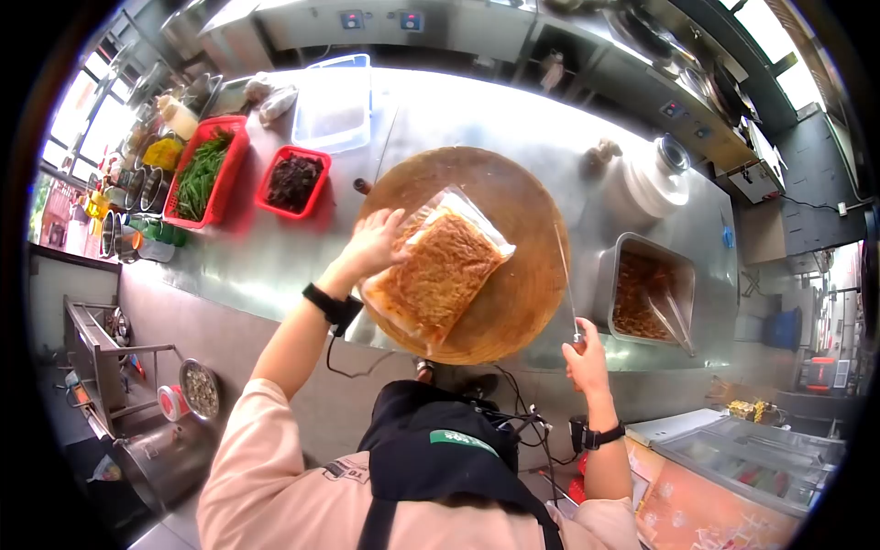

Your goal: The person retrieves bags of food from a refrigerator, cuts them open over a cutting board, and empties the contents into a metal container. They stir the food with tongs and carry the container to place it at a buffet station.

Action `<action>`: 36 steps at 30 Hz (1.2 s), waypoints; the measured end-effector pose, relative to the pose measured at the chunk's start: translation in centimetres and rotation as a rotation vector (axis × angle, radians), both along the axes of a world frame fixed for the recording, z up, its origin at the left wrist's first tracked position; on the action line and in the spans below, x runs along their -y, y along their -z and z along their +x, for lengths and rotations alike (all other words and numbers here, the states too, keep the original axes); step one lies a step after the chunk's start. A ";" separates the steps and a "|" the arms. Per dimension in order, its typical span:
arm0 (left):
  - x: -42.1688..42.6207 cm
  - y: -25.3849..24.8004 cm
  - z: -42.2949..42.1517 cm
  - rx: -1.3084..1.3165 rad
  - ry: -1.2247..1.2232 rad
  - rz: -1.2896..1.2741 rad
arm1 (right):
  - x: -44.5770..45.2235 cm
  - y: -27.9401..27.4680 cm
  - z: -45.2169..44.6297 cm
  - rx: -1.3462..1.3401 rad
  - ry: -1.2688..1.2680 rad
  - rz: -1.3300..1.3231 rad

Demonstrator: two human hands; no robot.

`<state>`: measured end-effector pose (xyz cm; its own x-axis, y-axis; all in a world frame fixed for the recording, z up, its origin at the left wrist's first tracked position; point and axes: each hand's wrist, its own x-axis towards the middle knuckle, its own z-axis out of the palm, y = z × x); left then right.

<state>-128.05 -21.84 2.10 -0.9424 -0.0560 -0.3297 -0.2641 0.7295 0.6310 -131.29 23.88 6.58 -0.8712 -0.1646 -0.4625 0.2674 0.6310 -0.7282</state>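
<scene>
A clear plastic pack of brown, shredded-looking food (445, 273) lies at an angle on a round wooden chopping board (536, 229). My left hand (376, 240) rests at the pack's upper left edge, its fingers stretched out over the plastic. At the right of the board, my right hand (588, 359) is closed around the handle of a knife (566, 280). The thin blade, seen nearly edge-on, points away from me over the board's right rim, apart from the pack. What exactly the food is, I cannot tell.
A metal tray (694, 275) with brown food and tongs (672, 316) stands to the right, below stacked white plates (655, 183). Leftward are a red basket of greens (240, 151), a red basket of dark food (323, 191) and a clear plastic tub (353, 105).
</scene>
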 end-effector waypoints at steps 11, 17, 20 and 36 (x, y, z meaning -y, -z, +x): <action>-15.7 4.2 0.1 -0.095 -0.045 -0.559 | -4.7 -1.1 -4.7 -0.101 -0.032 -0.194; -23.4 5.8 -1.3 -0.226 0.001 -0.482 | -8.4 -1.4 -7.1 -0.069 -0.154 -0.226; -24.6 5.7 -1.9 -0.269 0.062 -0.469 | -9.3 -1.5 -7.4 -0.358 -0.359 -0.161; -27.5 6.3 -2.1 -0.269 0.040 -0.361 | -6.0 -6.2 -7.8 -0.378 -0.726 0.180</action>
<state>-130.17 5.65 -4.20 -0.9956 -0.0847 -0.0390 -0.0931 0.9219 0.3762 -139.10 29.89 12.77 -0.6790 -0.6959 -0.2339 -0.4919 0.6677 -0.5587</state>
